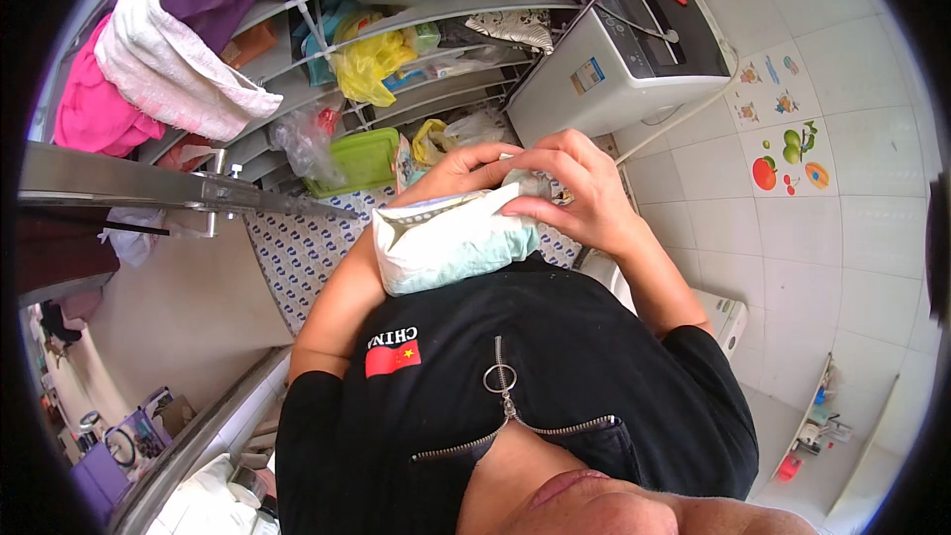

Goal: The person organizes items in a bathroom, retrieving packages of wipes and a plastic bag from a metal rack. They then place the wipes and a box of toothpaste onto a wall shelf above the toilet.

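Observation:
A soft white and pale green package (457, 245) is held against the front of my black shirt, with a dotted strip along its upper left edge. My left hand (479, 163) reaches round behind it, its fingers on the far side of the top edge; the package covers part of the wrist and palm. At the package's right end, my right hand (583, 189) grips a crumpled greyish flap (529, 184) between thumb and fingers. The fingertips of both hands meet near there. Exactly what the fingers pinch is partly hidden.
Ahead is a white rack (438, 11) with bags; a green bin (356, 160) stands below. A washing machine (631, 59) is at the upper right, beside a tiled wall (799, 238). A metal door edge (148, 182) juts in from the left, near a white towel (174, 52).

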Available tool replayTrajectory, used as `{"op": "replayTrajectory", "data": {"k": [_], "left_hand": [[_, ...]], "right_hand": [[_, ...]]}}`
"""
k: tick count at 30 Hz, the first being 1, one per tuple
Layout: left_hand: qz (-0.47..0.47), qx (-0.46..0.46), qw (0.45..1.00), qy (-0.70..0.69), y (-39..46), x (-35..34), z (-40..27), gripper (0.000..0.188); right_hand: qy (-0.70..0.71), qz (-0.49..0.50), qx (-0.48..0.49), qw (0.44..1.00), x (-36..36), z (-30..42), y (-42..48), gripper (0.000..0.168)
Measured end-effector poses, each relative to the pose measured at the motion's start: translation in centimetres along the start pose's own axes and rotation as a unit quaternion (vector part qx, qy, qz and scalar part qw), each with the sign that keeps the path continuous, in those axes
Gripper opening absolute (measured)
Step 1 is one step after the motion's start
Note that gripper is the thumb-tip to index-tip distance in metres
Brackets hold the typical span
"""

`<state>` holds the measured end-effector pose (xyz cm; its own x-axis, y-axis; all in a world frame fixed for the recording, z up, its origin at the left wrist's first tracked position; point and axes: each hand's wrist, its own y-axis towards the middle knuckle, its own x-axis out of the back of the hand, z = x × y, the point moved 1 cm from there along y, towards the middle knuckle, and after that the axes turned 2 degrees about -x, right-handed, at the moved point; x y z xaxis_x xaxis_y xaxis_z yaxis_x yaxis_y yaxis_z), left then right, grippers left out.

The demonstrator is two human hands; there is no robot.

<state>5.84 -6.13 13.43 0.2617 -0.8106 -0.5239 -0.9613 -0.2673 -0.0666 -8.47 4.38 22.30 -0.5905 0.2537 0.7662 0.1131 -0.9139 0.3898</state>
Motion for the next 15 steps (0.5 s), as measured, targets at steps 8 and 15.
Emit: {"op": "replayTrajectory", "data": {"k": [8, 15], "left_hand": [[0.027, -0.017, 0.997, 0.077, 0.3, 0.1, 0.1, 0.050], [-0.064, -0.079, 0.989, 0.111, -0.1, 2.3, -3.3, 0.044]], "right_hand": [[0.172, 0.045, -0.176, 0.968, -0.5, -0.1, -0.9, 0.048], [0.188, -0.008, -0.223, 0.956, -0.4, -2.4, -0.9, 0.026]]}}
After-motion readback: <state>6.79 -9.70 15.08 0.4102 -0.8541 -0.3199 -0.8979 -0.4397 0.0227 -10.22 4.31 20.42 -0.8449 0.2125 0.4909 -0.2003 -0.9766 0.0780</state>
